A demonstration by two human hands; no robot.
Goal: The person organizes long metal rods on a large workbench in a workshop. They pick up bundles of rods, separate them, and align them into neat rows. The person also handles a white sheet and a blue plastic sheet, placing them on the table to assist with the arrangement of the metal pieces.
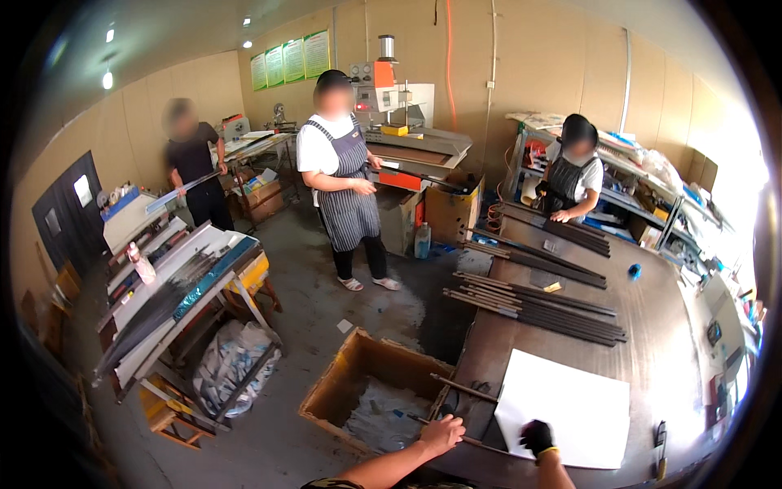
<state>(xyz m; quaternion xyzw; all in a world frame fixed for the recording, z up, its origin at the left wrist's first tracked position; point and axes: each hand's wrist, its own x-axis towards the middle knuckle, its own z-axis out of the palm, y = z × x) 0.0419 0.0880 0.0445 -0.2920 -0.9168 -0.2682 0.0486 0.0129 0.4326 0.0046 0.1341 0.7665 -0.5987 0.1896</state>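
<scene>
My bare left hand [442, 434] is at the near left edge of the brown table [660, 318], its fingers closed round a thin dark rod [484, 445]. One end of that rod pokes out past my fingers over the box, and the other runs toward a white sheet [570, 399]. My right hand [538, 438], in a black glove with a yellow cuff, is on the sheet's near part; its dark fingers blend together. Another dark rod [463, 388] sticks out from beneath the sheet's left side. Farther back, several dark rods [538, 308] lie side by side.
An open cardboard box [334, 401] with pale scraps stands left of the table. A cutter-like tool [661, 448] and a blue tape roll [634, 271] lie on the right. One person [574, 175] works at the far end; two others stand by a press [407, 134] and a left workbench [175, 301].
</scene>
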